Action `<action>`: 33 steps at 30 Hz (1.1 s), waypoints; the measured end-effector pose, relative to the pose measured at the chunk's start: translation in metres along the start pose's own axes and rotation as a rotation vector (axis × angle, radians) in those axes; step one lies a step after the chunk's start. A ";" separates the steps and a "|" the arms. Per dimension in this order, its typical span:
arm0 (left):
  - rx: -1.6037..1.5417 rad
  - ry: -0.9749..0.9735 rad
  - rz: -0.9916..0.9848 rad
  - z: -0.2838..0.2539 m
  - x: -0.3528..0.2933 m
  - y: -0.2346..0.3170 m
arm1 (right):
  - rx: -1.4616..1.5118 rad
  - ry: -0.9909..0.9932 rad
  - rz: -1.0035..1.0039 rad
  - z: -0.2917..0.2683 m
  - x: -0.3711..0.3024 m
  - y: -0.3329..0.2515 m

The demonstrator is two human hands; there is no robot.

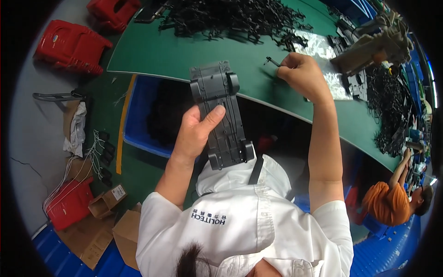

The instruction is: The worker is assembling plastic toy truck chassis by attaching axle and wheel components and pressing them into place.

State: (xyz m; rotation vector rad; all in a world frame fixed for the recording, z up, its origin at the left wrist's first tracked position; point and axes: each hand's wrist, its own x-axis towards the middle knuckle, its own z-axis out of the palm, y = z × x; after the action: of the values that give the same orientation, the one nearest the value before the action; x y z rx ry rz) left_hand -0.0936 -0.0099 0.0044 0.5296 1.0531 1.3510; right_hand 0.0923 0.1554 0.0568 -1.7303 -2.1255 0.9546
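My left hand is closed round a long dark grey plastic toy-car chassis, thumb across its middle. The chassis has curved wheel arches at both ends and hangs over my lap, short of the table edge. Over the green table, my right hand pinches a small black plastic part with a thin stem; its exact kind is unclear. The two pieces are apart. A large heap of small black plastic parts lies beyond both hands.
A blue bin with dark contents stands below the table's left part. Clear plastic sheeting and grey parts lie right of my right hand. Another black heap is farther right. A co-worker in orange sits at the right. Red stools stand left.
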 end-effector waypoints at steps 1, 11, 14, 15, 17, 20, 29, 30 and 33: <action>0.009 0.001 0.007 0.001 0.001 -0.004 | 0.088 -0.005 -0.012 0.001 -0.005 0.010; -0.071 -0.146 0.030 0.025 0.018 -0.015 | 1.300 -0.208 -0.033 0.023 -0.094 0.068; -0.458 -0.160 -0.176 0.032 0.020 -0.018 | 1.437 -0.261 0.000 0.035 -0.114 0.071; -0.603 -0.258 -0.221 0.032 0.024 -0.022 | 1.461 -0.270 0.007 0.034 -0.119 0.070; -0.756 -0.293 -0.274 0.035 0.026 -0.025 | 1.467 -0.276 0.027 0.038 -0.126 0.069; -0.781 -0.497 -0.204 0.037 0.028 -0.028 | 1.424 -0.318 -0.048 0.049 -0.133 0.066; -0.869 -0.580 -0.116 0.034 0.028 -0.020 | 1.252 -0.195 -0.253 0.059 -0.143 0.056; -0.842 -0.543 -0.115 0.035 0.027 -0.019 | 1.179 -0.142 -0.272 0.060 -0.143 0.056; -0.809 -0.535 -0.135 0.035 0.028 -0.023 | 1.055 -0.023 -0.359 0.063 -0.145 0.051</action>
State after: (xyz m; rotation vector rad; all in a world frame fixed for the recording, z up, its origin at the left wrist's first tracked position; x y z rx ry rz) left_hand -0.0552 0.0204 -0.0064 0.1774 0.0665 1.2846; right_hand 0.1366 0.0030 0.0085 -0.7815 -1.3768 1.5540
